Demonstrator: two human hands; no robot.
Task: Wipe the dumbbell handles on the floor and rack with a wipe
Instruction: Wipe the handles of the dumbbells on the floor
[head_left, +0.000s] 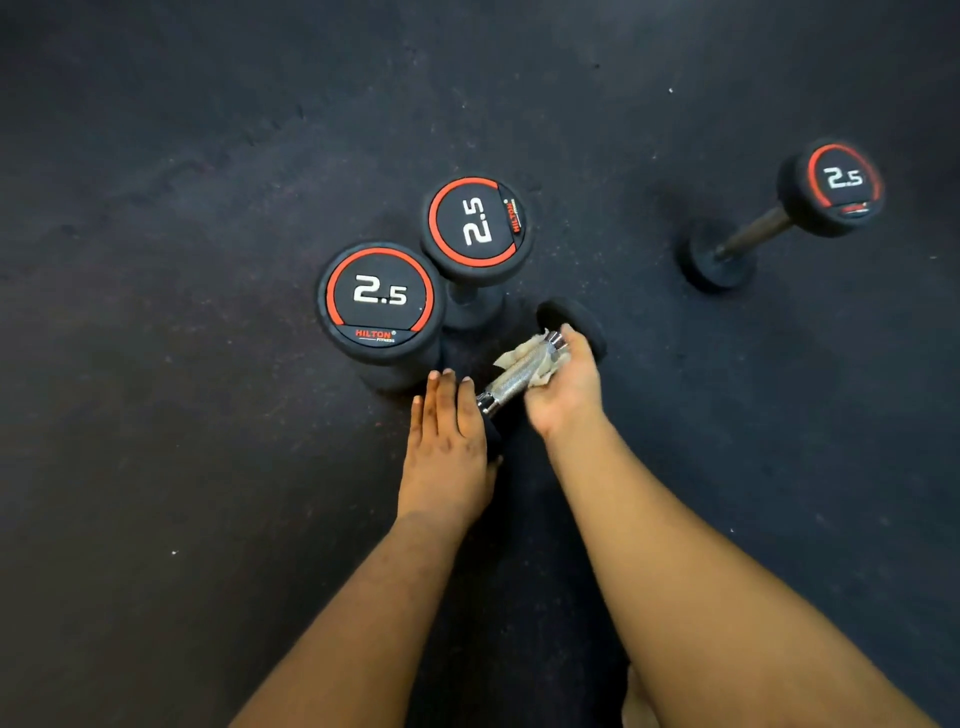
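A small black dumbbell with a knurled chrome handle (511, 383) lies on the dark floor at centre. My right hand (563, 387) is curled under the far part of that handle, and a crumpled whitish wipe (524, 355) sits between palm and metal. My left hand (451, 447) lies flat, fingers straight, on the dumbbell's near black head, which it mostly hides. The far head (571, 319) shows beyond my right hand.
Two black 2.5 dumbbells stand on end just left of the handle, one nearer (381, 304) and one behind it (475, 228). A third 2.5 dumbbell (779, 213) stands on end, leaning, at the right. Dark rubber floor (182, 260) surrounds everything.
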